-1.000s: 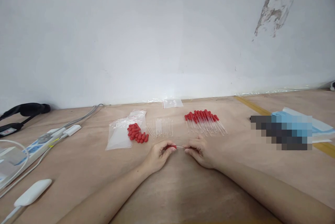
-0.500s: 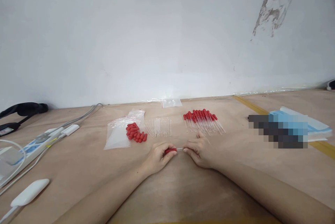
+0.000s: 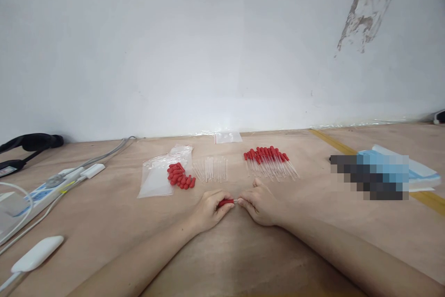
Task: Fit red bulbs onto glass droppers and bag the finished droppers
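Observation:
My left hand [image 3: 212,209] is closed around a red rubber dropper bulb [image 3: 225,202], whose open end points right. A thin clear glass tube [image 3: 236,201] runs from that end into my right hand [image 3: 257,205], which pinches it between thumb and fingers. Only a short length of tube shows between the hands. Beyond my left hand lies a pile of loose red bulbs [image 3: 179,176]. To its right, bare clear tubes [image 3: 212,168] lie side by side. Past my right hand rests a row of droppers [image 3: 271,161], red bulbs fitted on clear tubes.
Clear zip bags [image 3: 156,176] lie under and beside the loose bulbs, and another small bag [image 3: 228,137] is by the wall. At left are a power strip [image 3: 41,195], cables and a white adapter [image 3: 38,254]. A blue-and-white packet [image 3: 420,169] and a blurred dark object are at right.
My right hand has moved left, closer to the bulb. Less of the tube now shows between the two hands, while my left hand stays nearly in place.

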`<move>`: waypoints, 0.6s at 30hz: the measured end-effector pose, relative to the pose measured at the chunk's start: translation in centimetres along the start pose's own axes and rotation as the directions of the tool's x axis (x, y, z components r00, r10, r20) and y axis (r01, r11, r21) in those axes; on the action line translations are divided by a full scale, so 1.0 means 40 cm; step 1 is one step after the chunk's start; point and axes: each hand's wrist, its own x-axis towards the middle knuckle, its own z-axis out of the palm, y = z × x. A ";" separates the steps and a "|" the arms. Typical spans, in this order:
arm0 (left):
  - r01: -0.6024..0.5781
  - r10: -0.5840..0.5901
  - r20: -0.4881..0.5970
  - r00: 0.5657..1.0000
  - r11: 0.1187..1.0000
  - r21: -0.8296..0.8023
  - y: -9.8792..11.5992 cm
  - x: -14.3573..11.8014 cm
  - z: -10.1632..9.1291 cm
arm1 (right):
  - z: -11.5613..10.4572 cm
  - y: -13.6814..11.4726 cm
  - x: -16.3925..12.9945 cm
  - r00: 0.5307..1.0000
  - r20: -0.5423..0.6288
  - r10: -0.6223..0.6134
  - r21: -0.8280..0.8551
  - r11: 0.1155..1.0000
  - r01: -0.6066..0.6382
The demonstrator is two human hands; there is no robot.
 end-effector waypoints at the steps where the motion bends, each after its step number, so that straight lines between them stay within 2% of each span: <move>1: -0.009 0.009 -0.002 1.000 1.000 0.009 -0.001 0.001 0.000 | 0.001 0.001 0.002 1.000 0.007 0.001 0.005 1.000 -0.001; 7: 0.007 -0.007 0.041 0.999 1.000 -0.004 -0.002 0.009 -0.014 | 0.010 -0.003 0.009 1.000 0.023 0.017 0.023 1.000 -0.017; 10: 0.038 -0.039 -0.031 0.999 0.998 -0.049 -0.012 0.005 -0.019 | -0.012 0.002 0.008 0.997 0.029 0.067 0.016 0.998 -0.067; 12: 0.093 -0.103 -0.109 0.989 0.991 -0.097 -0.024 -0.001 -0.020 | -0.040 0.024 0.004 0.987 0.052 0.153 0.063 0.986 -0.156; 13: 0.120 -0.136 -0.130 0.982 0.985 -0.120 -0.030 -0.004 -0.021 | -0.055 0.042 0.003 0.974 0.067 0.214 0.101 0.970 -0.220; 15: 0.149 -0.162 -0.104 0.981 0.981 -0.122 -0.037 -0.007 -0.023 | -0.083 0.088 0.006 0.930 0.083 0.359 0.182 0.912 -0.368; 16: 0.144 -0.152 -0.071 0.986 0.984 -0.102 -0.038 -0.007 -0.025 | -0.093 0.113 0.010 0.892 0.083 0.445 0.225 0.863 -0.452; 18: 0.115 -0.115 -0.007 0.993 0.992 -0.051 -0.034 -0.004 -0.030 | -0.105 0.157 0.025 0.794 0.009 0.608 0.238 0.770 -0.592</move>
